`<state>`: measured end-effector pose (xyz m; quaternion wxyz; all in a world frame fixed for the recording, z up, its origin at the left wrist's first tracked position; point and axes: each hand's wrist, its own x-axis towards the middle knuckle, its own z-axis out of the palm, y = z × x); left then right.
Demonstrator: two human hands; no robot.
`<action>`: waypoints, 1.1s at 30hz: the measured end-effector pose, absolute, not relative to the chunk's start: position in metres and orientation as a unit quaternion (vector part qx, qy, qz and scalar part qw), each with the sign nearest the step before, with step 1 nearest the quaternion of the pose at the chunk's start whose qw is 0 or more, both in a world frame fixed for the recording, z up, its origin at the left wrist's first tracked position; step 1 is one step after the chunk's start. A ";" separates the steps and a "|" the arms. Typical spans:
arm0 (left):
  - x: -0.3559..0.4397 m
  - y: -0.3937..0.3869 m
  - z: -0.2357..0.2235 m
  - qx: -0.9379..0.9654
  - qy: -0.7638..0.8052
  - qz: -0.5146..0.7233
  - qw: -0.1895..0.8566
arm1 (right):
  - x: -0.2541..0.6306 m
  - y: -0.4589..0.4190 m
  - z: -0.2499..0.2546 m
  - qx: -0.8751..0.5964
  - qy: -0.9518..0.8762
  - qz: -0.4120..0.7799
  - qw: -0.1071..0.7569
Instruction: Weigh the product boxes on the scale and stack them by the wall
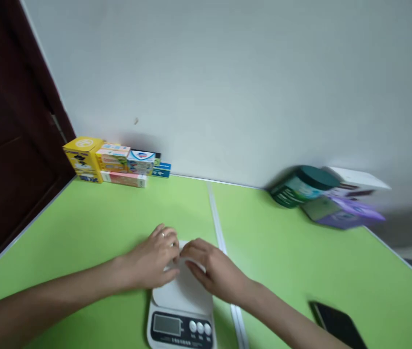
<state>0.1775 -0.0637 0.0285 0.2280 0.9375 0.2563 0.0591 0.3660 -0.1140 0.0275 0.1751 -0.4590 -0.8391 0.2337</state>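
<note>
A white digital kitchen scale (pixel 182 310) sits at the near edge of the green table (pixel 300 271), its display and three round buttons facing me. Both hands rest over the far end of its platform. My left hand (pixel 155 259), a ring on one finger, has its fingers curled against the platform's far left corner. My right hand (pixel 211 269) curls in from the right, fingertips almost meeting the left hand's. A small white thing shows between the fingertips; I cannot make out what it is.
Several small coloured boxes (pixel 113 165) are stacked against the wall at the back left, beside a dark door (pixel 5 145). A green jar on its side (pixel 300 186) and purple and white packages (pixel 347 206) lie at the back right. A black phone (pixel 337 322) lies near right.
</note>
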 end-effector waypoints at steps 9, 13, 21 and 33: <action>0.279 -0.156 0.061 0.939 0.097 -0.148 0.295 | 0.438 -0.239 0.042 -0.455 -0.819 0.315 0.149; 0.347 -0.164 0.042 0.929 0.111 -0.126 0.330 | 0.503 -0.267 0.023 -0.544 -0.715 0.353 0.262; 0.522 -0.115 -0.049 0.865 0.264 0.200 0.377 | 0.673 -0.240 -0.068 -0.745 -0.305 0.095 0.586; 0.683 -0.066 -0.082 0.847 0.280 0.226 0.391 | 0.823 -0.141 -0.108 -0.764 -0.238 0.028 0.599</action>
